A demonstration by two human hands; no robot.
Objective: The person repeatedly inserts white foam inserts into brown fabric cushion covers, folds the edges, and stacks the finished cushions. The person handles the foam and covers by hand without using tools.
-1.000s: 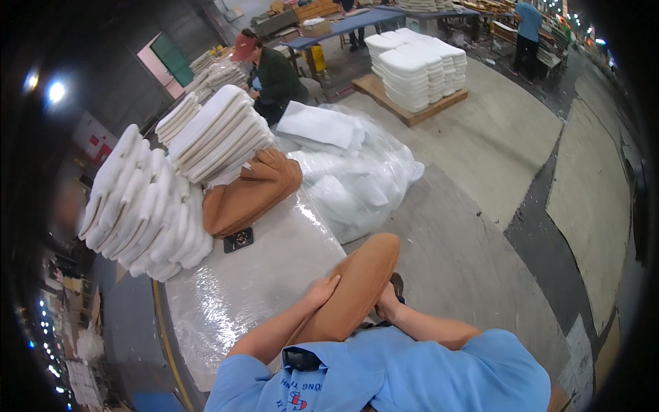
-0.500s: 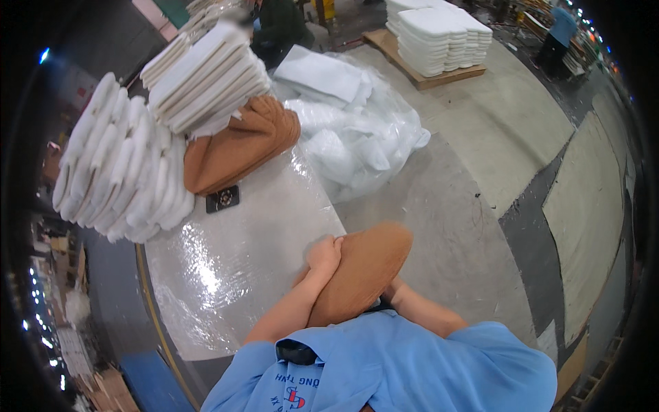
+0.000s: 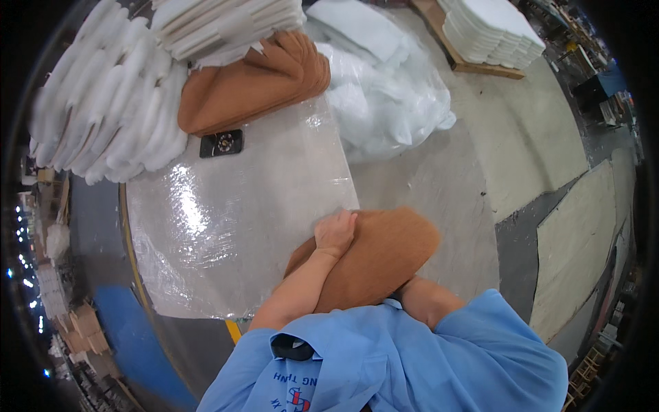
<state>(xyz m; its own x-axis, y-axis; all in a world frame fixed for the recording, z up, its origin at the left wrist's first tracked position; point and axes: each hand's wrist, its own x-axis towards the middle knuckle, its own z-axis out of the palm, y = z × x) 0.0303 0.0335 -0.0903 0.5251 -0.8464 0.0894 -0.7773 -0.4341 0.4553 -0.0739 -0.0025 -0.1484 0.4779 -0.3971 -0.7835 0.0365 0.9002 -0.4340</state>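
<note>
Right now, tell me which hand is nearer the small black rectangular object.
Left. The left hand, on the held brown piece, is below and right of the black object; the right hand is hidden behind that piece, farther right, judging by its forearm.

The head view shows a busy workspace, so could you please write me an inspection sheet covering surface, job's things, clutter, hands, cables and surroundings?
Surface: pale worktop under glossy clear film.
Job's things: one brown piece, held over the near right edge; a brown stack lies farther back.
Clutter: dark phone-like object beside the brown stack; white padded pile at far left.
Hands: left hand grips the brown piece's edge; right hand hidden behind it.
Cables: nothing seen.
Surroundings: clear plastic bag with white contents beyond the worktop; white stack on a wooden pallet.
</note>
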